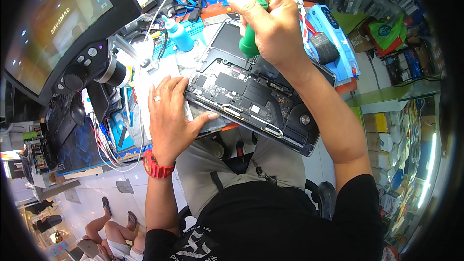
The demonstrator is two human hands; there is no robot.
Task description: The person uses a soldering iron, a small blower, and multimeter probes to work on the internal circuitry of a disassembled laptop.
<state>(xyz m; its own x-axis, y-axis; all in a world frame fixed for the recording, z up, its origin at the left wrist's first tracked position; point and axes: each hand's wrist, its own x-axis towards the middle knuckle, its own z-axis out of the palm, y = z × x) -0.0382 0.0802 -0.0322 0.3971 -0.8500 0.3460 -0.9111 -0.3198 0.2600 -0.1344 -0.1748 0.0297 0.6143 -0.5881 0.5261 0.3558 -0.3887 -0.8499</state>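
Note:
An open laptop (251,106) lies tilted on the bench, its dark circuit board, fan and battery cells exposed. My right hand (268,24) grips a green-handled screwdriver (249,43) upright over its upper middle, where the tip reaches down to the inside. My left hand (170,111) rests with fingers apart at the laptop's left edge, fingertips by its corner, on a pale surface. A light blue squeeze bottle (179,36) stands behind, left of the laptop, and a black brush (323,48) lies to its right on a blue device (338,43).
A monitor (63,19) with a microscope camera (113,72) fills the upper left, above tangled cables (99,140). Blue tools and small parts crowd the back of the bench. A display case (391,154) stands at right. Another seated person's legs (118,237) show at lower left.

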